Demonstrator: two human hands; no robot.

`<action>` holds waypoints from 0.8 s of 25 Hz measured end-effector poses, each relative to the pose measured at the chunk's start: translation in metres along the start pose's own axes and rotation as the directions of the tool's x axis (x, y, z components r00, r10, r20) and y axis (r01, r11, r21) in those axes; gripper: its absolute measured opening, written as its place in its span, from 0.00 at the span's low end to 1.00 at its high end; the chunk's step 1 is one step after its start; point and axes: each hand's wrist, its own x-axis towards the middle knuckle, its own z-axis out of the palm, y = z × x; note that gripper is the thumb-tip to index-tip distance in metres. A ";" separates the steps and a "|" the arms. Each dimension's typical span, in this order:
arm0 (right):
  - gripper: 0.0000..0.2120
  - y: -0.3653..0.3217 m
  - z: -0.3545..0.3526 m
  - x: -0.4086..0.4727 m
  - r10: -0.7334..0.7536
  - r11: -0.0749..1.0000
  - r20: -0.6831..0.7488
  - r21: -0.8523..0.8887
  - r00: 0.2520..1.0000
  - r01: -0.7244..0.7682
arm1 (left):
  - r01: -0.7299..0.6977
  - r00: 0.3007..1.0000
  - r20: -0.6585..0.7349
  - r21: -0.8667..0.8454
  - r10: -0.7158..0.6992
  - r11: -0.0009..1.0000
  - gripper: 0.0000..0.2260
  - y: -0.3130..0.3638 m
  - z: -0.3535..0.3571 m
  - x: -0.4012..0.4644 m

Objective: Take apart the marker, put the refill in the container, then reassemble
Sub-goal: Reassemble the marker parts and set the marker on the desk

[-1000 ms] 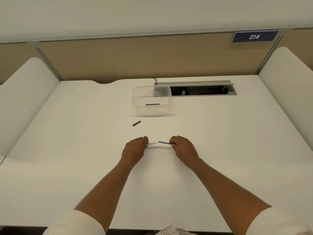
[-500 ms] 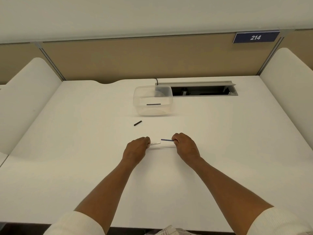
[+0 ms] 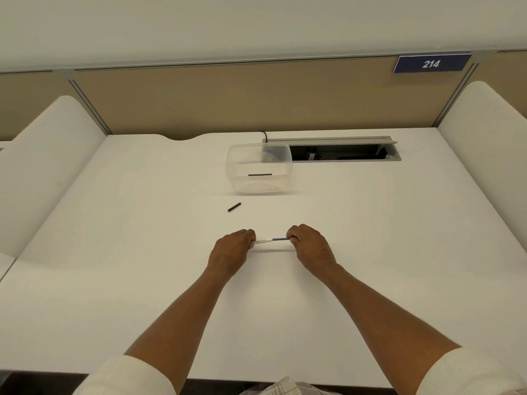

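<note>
Both of your hands sit closed at the middle of the counter [image 3: 370, 252], each pinching one end of a single thin line. Your left hand [image 3: 232, 252] grips the white marker barrel [image 3: 263, 240]; your right hand [image 3: 309, 246] grips a slim blue refill [image 3: 281, 239], whose free end meets the mouth of the barrel. Whether it has entered the barrel or only touches it cannot be told from this view.

That line is what the coming move turns on. Barrel and refill share one long axis, running from 9 o'clock to 3 o'clock between your fists, level with the counter's front edge. By my reading, any push or pull has to travel straight along that axis; a tilt at the joint would bind the refill.

At 12 o'clock from your hands, well apart, stands the clear container [image 3: 258, 169], with another dark refill [image 3: 260, 175] lying in it, also 9 to 3. A small black cap [image 3: 234, 206] lies loose on the counter at about 11 o'clock, nearer your left hand.
</note>
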 end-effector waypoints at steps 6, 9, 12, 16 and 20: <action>0.07 -0.013 0.001 0.005 -0.023 0.986 0.024 0.168 0.999 0.019 | -0.016 1.000 0.012 -0.024 0.016 1.000 0.03 0.007 -0.003 0.002; 0.08 -0.016 -0.003 0.008 -0.033 0.978 -0.053 0.206 0.998 0.043 | -0.020 1.000 0.017 -0.057 0.021 0.998 0.02 0.010 -0.005 0.003; 0.06 -0.015 -0.011 0.013 -0.025 0.973 -0.103 0.227 0.994 0.048 | -0.004 1.000 0.027 -0.088 0.006 0.996 0.01 0.009 -0.008 0.004; 0.06 -0.021 -0.012 0.017 -0.012 0.965 -0.110 0.259 0.994 0.041 | -0.002 1.000 0.014 -0.114 0.003 0.993 0.01 0.009 -0.011 0.004; 0.10 -0.029 -0.012 0.019 0.004 0.946 -0.100 0.322 0.995 0.028 | 0.016 1.000 -0.020 -0.187 -0.020 0.982 0.02 0.010 -0.013 0.007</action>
